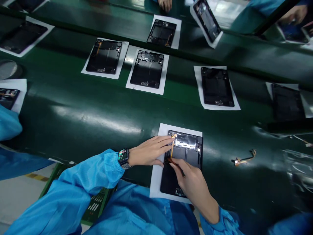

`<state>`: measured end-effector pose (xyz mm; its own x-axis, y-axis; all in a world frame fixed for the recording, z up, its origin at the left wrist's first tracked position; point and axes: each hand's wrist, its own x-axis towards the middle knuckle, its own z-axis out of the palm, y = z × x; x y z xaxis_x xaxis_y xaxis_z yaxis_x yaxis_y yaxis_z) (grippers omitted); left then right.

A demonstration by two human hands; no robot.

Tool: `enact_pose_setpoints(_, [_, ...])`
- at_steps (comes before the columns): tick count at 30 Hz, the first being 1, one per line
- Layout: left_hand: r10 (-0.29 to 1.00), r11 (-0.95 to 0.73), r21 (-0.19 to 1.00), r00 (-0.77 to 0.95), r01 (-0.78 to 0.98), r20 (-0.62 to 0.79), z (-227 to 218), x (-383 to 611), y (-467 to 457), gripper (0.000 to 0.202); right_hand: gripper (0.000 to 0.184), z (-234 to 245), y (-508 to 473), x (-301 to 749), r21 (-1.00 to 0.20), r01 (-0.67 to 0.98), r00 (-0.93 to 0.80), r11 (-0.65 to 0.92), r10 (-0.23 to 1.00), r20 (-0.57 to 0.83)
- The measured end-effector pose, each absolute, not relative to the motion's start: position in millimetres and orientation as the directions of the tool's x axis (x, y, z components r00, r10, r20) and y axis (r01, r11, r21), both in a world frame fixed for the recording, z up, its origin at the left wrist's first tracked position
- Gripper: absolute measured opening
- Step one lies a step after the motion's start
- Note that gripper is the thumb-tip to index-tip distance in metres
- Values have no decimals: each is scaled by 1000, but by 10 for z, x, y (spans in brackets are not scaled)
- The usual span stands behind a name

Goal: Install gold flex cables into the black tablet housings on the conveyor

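An opened tablet housing (pixel 182 174) lies on a white sheet (pixel 156 176) at the table's near edge. Across its upper left runs an orange flex cable (pixel 172 150). My left hand (pixel 149 150) rests flat from the left with fingers stretched out, its fingertips on the cable's upper end and the housing's edge. My right hand (pixel 192 179) pinches the cable's lower, darker end between thumb and forefinger; the fingertips partly hide that spot. Another small flex cable (pixel 244 159) lies loose on the green table to the right.
Several more tablet housings on white sheets, such as one tablet housing (pixel 148 69), lie across the green table (pixel 85 114). Clear plastic packaging (pixel 299 169) is at the right edge. A co-worker's blue sleeve (pixel 8 124) reaches in at left; another person's hand (pixel 165 4) is at the top.
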<state>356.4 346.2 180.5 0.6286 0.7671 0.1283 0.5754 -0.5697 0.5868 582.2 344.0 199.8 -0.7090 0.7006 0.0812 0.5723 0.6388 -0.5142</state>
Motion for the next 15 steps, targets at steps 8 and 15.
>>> enact_pose_setpoints(8, [774, -561, 599, 619, 572, 133, 1814, 3566, 3459, 85, 15, 2017, 3427, 5794, -499, 589, -705, 636, 706, 68])
enact_pose_setpoints(15, [773, -564, 592, 620, 576, 133, 1817, 3567, 3453, 86, 17, 2027, 3387, 5833, -553, 586, -680, 592, 731, 62])
